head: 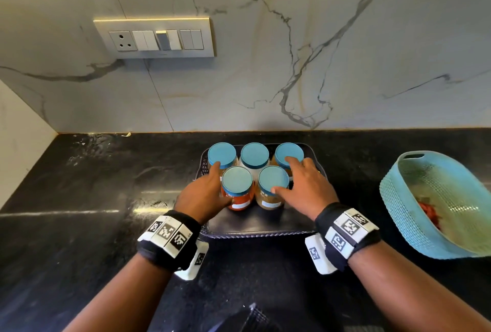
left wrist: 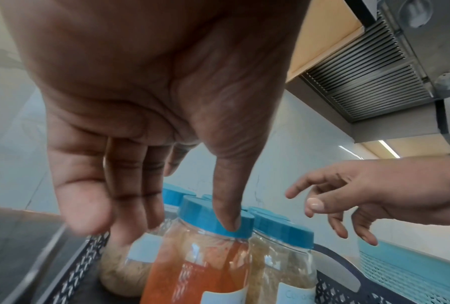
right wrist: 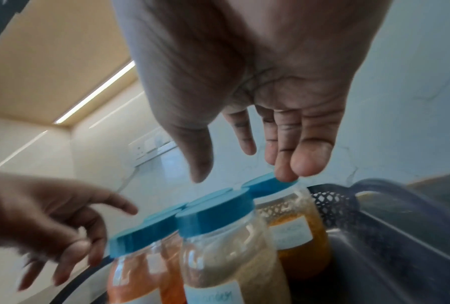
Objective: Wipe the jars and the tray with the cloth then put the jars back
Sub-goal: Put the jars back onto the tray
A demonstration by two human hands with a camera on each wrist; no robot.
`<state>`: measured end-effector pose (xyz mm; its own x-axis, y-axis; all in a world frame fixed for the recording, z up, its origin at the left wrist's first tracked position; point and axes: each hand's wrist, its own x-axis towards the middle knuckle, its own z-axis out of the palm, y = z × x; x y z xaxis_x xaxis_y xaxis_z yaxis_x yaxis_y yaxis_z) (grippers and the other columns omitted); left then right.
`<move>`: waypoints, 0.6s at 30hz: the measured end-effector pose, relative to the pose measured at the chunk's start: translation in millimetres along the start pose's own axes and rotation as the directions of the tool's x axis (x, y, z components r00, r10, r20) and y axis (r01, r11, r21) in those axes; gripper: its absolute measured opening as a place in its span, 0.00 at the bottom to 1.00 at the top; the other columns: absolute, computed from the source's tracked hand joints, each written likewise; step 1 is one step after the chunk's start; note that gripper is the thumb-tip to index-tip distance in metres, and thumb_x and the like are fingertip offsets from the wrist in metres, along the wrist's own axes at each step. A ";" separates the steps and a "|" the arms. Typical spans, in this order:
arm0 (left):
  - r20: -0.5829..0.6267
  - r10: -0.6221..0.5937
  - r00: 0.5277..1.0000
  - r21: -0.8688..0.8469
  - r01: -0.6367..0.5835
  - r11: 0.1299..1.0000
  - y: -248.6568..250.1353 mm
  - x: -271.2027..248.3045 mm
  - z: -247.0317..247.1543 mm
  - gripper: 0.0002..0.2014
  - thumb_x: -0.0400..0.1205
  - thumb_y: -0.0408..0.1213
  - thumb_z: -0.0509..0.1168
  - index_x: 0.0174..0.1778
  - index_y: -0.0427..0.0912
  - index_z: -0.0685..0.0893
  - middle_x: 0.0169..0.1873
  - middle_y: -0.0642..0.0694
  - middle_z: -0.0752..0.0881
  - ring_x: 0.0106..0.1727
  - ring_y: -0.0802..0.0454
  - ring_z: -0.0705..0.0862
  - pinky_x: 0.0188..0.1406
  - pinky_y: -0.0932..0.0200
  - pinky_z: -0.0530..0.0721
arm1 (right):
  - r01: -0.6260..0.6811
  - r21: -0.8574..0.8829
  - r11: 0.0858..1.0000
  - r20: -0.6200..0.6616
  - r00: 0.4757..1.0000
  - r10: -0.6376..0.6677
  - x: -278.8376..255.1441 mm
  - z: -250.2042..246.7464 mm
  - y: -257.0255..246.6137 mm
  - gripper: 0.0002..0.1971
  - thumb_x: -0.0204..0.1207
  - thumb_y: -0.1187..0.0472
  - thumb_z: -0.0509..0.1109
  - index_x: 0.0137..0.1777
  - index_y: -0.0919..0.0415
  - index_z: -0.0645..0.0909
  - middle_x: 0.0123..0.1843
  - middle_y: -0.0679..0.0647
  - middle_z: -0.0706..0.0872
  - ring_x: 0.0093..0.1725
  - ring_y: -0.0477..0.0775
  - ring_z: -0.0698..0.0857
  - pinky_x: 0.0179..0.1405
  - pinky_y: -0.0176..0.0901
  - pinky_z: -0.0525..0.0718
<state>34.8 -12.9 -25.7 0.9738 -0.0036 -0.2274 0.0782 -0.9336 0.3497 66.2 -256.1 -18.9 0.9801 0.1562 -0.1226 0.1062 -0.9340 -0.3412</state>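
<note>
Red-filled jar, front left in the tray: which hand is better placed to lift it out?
Left. The left hand is already at the red-filled jar, thumb on its lid; the right hand reaches over the right-side jars.

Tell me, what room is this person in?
Most likely a kitchen: jars of spices stand in a tray on a dark stone counter, and a vent hood hangs overhead.
</note>
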 end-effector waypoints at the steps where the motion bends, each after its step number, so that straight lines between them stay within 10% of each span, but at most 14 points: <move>1: -0.020 -0.005 1.000 -0.022 0.004 1.000 -4.5 -1.2 1.1 0.46 0.81 0.56 0.75 0.88 0.46 0.58 0.72 0.41 0.86 0.68 0.42 0.86 0.63 0.47 0.85 | -0.015 0.034 0.999 -0.040 0.999 0.016 -2.3 -3.6 6.4 0.36 0.76 0.41 0.75 0.81 0.49 0.67 0.73 0.58 0.74 0.67 0.64 0.82 0.58 0.57 0.86; 9: -0.062 -0.273 0.960 0.148 0.279 0.949 -29.0 2.3 1.7 0.26 0.90 0.47 0.64 0.77 0.34 0.69 0.72 0.31 0.77 0.71 0.31 0.83 0.66 0.41 0.82 | -0.390 -0.097 0.916 0.025 0.919 0.394 -21.3 -1.9 68.6 0.18 0.83 0.49 0.67 0.66 0.60 0.78 0.67 0.62 0.78 0.67 0.70 0.82 0.57 0.58 0.83; 18: 0.093 -0.290 0.952 0.182 0.270 0.945 -30.8 24.7 -9.6 0.07 0.87 0.36 0.63 0.54 0.39 0.85 0.60 0.35 0.91 0.62 0.36 0.89 0.54 0.51 0.82 | -0.427 -0.105 0.898 0.123 0.890 0.438 -6.3 9.4 75.7 0.11 0.86 0.58 0.63 0.60 0.64 0.82 0.62 0.64 0.87 0.62 0.69 0.86 0.53 0.51 0.84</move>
<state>58.5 19.2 -33.4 0.8849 0.2341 -0.4026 0.2982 -0.9488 0.1038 66.5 -324.7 -52.8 0.8986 -0.2305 -0.3734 -0.3057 -0.9392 -0.1560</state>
